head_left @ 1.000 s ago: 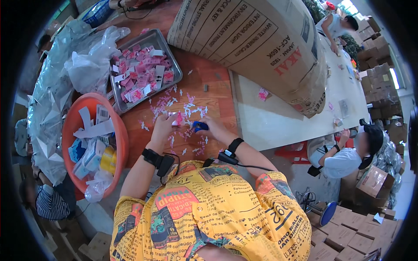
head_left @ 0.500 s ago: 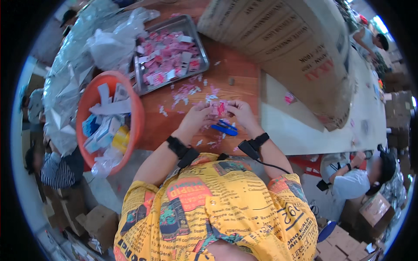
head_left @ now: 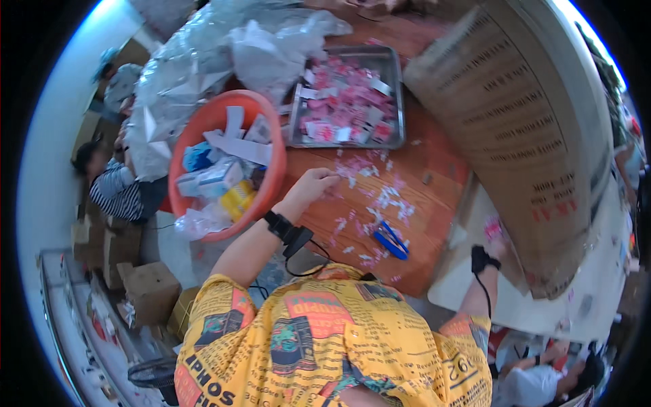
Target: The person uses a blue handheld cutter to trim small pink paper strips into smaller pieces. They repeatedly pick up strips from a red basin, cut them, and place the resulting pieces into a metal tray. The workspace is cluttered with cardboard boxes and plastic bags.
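Observation:
My left hand is over the wooden tabletop, near the orange tub's rim. Its fingers are drawn together, and whatever they may pinch is hidden. At the right, my right hand reaches over the pale board beside the big brown package. It meets a small pink-and-white item there; blur hides how the fingers lie on it. Between my hands, a blue two-armed hand tool rests on the wood. Small pink and white scraps are scattered around it. A metal tray beyond holds a heap of pink-and-white pieces.
The orange tub at the left contains boxes, paper strips and a yellow roll. Clear plastic bags pile up behind it. A tall brown package takes up the right side. Other people sit at both sides, among cardboard boxes.
My hands have parted from the pink-and-white piece they held together. The right went right to the pale board, the left stayed over the wood. The view has shifted.

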Demonstrator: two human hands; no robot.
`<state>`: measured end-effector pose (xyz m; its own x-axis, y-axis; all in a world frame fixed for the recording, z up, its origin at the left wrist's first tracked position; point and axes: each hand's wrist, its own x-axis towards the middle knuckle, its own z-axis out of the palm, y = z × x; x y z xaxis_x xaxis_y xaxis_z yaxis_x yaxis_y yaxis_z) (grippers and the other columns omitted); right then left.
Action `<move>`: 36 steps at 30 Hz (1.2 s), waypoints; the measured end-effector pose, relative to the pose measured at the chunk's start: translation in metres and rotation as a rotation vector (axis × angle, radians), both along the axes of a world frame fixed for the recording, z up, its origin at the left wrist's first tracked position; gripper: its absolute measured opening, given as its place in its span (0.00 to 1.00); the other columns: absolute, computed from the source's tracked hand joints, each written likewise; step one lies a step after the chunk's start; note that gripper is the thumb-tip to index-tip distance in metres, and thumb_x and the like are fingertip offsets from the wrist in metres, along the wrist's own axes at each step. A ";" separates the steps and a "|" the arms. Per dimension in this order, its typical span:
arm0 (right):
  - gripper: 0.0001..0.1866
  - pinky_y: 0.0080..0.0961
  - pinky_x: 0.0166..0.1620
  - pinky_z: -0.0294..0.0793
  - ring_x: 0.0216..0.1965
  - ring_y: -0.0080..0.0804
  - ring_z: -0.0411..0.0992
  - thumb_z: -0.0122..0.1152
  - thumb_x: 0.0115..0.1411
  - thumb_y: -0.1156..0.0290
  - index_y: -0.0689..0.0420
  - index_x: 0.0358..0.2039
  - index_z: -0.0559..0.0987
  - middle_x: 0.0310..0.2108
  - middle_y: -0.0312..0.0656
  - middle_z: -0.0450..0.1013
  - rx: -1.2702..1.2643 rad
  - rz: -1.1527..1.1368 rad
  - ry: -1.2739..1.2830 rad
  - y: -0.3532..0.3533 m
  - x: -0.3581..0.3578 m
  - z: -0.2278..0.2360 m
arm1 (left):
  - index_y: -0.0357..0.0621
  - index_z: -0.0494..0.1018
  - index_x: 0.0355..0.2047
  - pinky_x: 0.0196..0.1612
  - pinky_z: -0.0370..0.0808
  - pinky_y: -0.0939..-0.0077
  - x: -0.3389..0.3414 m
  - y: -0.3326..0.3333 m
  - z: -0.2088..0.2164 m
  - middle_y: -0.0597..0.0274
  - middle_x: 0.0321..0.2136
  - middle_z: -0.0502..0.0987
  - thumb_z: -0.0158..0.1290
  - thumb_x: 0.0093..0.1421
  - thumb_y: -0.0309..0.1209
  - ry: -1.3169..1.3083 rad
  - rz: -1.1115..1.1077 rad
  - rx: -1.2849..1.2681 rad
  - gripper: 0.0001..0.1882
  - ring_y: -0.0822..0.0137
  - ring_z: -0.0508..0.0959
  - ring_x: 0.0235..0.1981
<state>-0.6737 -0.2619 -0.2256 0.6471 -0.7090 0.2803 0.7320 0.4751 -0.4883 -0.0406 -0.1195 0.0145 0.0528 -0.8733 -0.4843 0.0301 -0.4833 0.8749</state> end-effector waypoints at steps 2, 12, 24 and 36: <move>0.29 0.40 0.59 0.52 0.62 0.43 0.49 0.34 0.59 0.66 0.69 0.58 0.53 0.61 0.55 0.47 0.686 -0.680 0.573 0.029 0.053 0.035 | 0.37 0.70 0.39 0.29 0.73 0.79 0.034 0.006 0.009 0.61 0.29 0.75 0.49 0.59 0.34 -0.100 0.110 0.021 0.13 0.72 0.75 0.27; 0.21 0.29 0.43 0.71 0.40 0.38 0.70 0.51 0.53 0.79 0.70 0.48 0.67 0.43 0.50 0.69 0.638 -1.338 1.223 0.095 0.079 0.137 | 0.36 0.70 0.37 0.27 0.74 0.76 0.090 -0.105 0.000 0.61 0.26 0.73 0.50 0.56 0.35 -0.267 0.309 -0.129 0.14 0.70 0.74 0.24; 0.07 0.33 0.39 0.68 0.35 0.42 0.67 0.56 0.50 0.76 0.61 0.32 0.72 0.32 0.47 0.68 -0.919 -0.766 1.778 0.137 0.325 0.182 | 0.32 0.61 0.48 0.41 0.74 0.64 0.035 -0.237 0.004 0.49 0.37 0.69 0.47 0.59 0.45 0.532 0.482 -0.057 0.28 0.58 0.73 0.37; 0.03 0.33 0.30 0.68 0.27 0.41 0.70 0.58 0.50 0.76 0.60 0.25 0.74 0.24 0.46 0.70 -0.828 -0.629 1.673 0.156 0.354 0.207 | 0.36 0.72 0.27 0.26 0.74 0.76 0.045 -0.291 -0.057 0.62 0.21 0.72 0.49 0.54 0.24 0.570 0.653 -0.225 0.04 0.67 0.73 0.22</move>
<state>-0.3192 -0.1058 -0.0187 0.3217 -0.9429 0.0860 -0.6739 -0.2918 -0.6787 0.0047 -0.4101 -0.0427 0.3761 -0.8309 -0.4100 0.6985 -0.0365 0.7147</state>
